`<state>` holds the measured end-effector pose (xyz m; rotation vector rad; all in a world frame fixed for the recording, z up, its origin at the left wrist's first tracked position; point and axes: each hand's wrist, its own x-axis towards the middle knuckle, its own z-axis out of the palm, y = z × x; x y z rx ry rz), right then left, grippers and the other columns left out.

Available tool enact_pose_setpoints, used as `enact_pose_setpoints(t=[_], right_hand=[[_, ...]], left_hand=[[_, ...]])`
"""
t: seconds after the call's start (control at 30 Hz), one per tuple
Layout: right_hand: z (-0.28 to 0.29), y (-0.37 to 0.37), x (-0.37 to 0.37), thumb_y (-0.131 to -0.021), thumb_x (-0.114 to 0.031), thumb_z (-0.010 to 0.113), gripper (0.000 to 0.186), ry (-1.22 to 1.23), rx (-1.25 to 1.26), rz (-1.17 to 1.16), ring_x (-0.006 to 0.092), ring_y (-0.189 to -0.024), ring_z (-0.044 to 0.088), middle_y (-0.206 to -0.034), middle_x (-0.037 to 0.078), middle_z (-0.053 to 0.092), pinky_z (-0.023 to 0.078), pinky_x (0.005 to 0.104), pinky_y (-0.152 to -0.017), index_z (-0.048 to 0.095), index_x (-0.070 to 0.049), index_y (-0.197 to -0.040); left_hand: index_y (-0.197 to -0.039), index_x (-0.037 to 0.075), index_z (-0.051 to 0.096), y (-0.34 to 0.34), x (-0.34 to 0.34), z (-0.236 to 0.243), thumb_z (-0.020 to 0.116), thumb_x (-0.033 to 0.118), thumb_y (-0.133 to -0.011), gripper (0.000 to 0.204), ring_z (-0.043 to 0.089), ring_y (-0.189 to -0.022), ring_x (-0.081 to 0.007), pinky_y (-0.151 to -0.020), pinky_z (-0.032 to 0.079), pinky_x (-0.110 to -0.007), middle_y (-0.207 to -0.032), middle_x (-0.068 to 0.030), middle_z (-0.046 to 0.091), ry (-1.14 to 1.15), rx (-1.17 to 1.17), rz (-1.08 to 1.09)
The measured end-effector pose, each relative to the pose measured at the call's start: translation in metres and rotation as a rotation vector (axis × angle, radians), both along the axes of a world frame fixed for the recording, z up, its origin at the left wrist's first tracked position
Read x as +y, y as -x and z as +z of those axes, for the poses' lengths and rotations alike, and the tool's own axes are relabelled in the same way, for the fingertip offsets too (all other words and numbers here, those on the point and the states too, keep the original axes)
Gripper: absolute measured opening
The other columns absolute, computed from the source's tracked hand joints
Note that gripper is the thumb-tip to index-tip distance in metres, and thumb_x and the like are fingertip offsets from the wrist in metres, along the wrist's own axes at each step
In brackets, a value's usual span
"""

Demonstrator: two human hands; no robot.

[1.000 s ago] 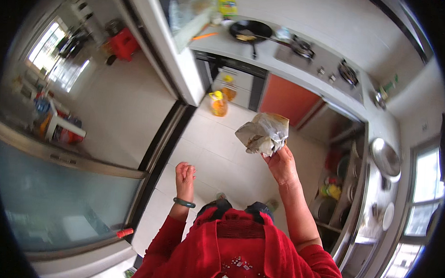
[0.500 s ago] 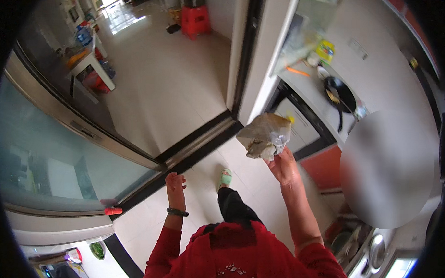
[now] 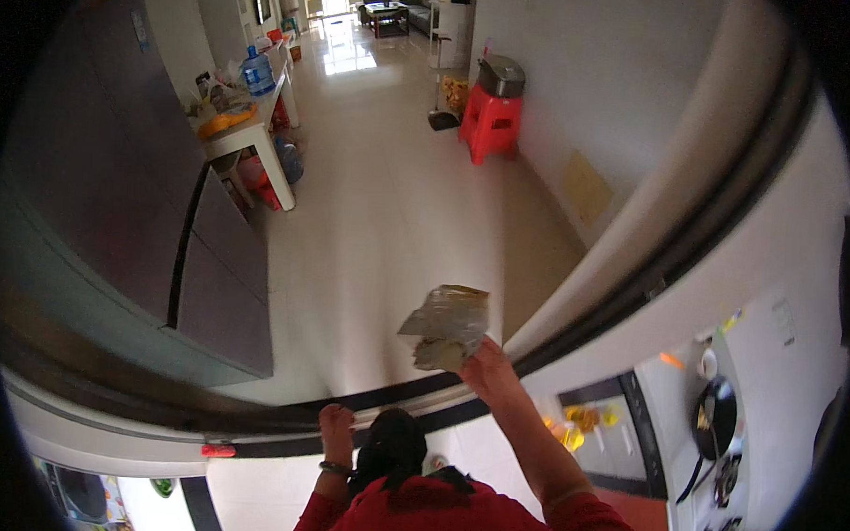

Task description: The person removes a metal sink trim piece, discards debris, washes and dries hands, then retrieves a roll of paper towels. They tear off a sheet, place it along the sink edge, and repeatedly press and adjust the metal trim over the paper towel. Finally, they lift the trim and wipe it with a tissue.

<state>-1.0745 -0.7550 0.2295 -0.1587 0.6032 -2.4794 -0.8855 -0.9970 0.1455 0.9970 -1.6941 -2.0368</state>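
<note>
Since the earlier frames the view has turned from the kitchen counter to the doorway, and the crumpled plastic bag [image 3: 448, 315], carried in the right hand [image 3: 487, 369], now shows against the hall floor [image 3: 371, 198]. The right hand pinches the bag's lower edge. The hands are apart; the left hand [image 3: 336, 420] (a dark bangle [image 3: 336, 468] at its wrist) hangs near the door track, its fingers curled, how tightly I cannot tell. Ahead, a metal pot [image 3: 502, 76] sits on a red stool [image 3: 492, 126].
</note>
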Motion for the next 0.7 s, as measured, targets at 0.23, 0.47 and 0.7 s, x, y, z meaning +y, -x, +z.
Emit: enact_pose_setpoints(t=[0.23,0.47,0.7], right_hand=[[-0.005,0.226,-0.138,-0.091,-0.020,0.053,0.040,-0.064,0.061,0.218,0.0244,-0.117,0.046,-0.118,0.010,0.053,0.041,0.0424,-0.096,0.041,-0.004,-0.125],[0.015,0.454,-0.185,-0.082,-0.019,0.061,0.038,-0.396,0.261,0.039,0.0253,-0.111,0.051,-0.119,0.008,0.055,0.041,0.0338,-0.098,0.052,-0.005,-0.117],[0.020,0.683,-0.188,-0.086,-0.023,0.062,0.049,-0.724,0.581,-0.176,0.0257,-0.111,0.053,-0.122,0.013,0.052,0.046,0.0380,-0.095,0.043,0.001,-0.125]], left_hand=[[-0.108,0.008,0.044,0.181,-0.103,-0.022,0.053,0.026,-0.090,0.027,0.056,-0.073,-0.0141,-0.058,0.046,-0.027,-0.086,-0.0048,0.056,-0.062,-0.059,0.283],[-0.109,0.009,0.043,0.429,-0.216,0.037,0.055,0.023,-0.089,0.028,0.054,-0.077,-0.0134,-0.064,0.045,-0.028,-0.089,-0.0040,0.055,-0.023,0.002,0.195],[-0.112,0.009,0.042,0.706,-0.266,0.052,0.053,0.026,-0.090,0.030,0.056,-0.082,-0.0147,-0.068,0.046,-0.030,-0.092,-0.0055,0.057,0.047,0.062,0.005]])
